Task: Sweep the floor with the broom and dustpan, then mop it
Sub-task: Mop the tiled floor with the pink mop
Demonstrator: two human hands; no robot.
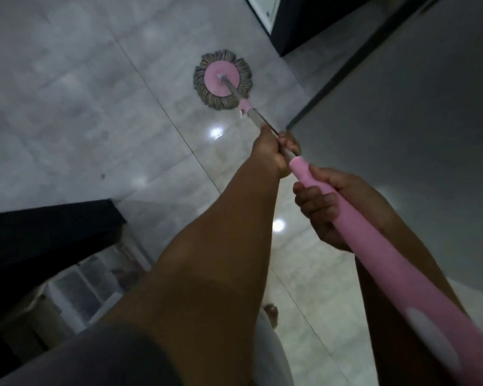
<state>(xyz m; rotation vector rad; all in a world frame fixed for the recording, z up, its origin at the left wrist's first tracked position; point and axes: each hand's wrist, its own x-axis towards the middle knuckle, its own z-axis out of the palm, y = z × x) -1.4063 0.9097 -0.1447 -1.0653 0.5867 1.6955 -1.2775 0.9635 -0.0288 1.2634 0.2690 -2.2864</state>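
Now my left hand [272, 153] and right hand [319, 208] curl tight round the mop handle [370, 242]; mop head [222, 79] lies far-left along its axis, left hand nearer.

Both arms reach forward and down. The left arm [207, 246] is stretched nearly straight, bare below a dark sleeve [109, 358], and the left hand [272, 151] is the farther one. Its fingers curl round the mop handle [374, 246], with the fingertips [290, 143] showing on the far side of the shaft. Just behind those fingers the right hand [324, 204] grips the same handle (its nearer, thicker part). The knuckles wrap in from the left, the thumb lies over the top, and the wrist trails back behind them. The two hands sit close together but do not touch.
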